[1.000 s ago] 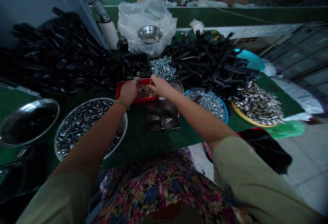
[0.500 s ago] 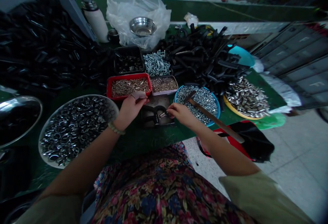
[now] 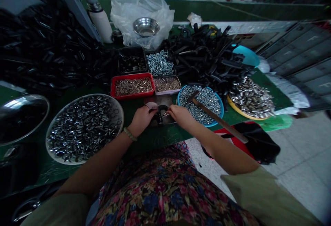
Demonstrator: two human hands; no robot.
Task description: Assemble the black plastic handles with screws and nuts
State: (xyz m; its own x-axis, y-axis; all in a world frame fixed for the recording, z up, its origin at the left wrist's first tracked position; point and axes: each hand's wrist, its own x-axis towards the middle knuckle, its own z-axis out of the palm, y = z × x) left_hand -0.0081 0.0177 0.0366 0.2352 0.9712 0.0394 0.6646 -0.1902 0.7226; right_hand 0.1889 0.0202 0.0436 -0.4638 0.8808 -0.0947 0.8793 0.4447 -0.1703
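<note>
A black curved part lies on a dark metal plate in front of me, with a small coil spring at its curve. My left hand, wearing a bead bracelet and a light wrap on a finger, is closed in a pinch at the part's left side. What sits between those fingertips is too small to make out. From the right, my right hand pinches the curved part beside the spring. My fingers hide both ends of the part.
Behind the plate stand a red tray of thin pins and a box of small fasteners. A basin of metal rings is left; a hammer rests across a blue bowl of nuts. Black parts are heaped behind.
My left hand has come down from the red tray's front edge to the black part. My right hand stays at the part's right side. The view has shifted slightly.
</note>
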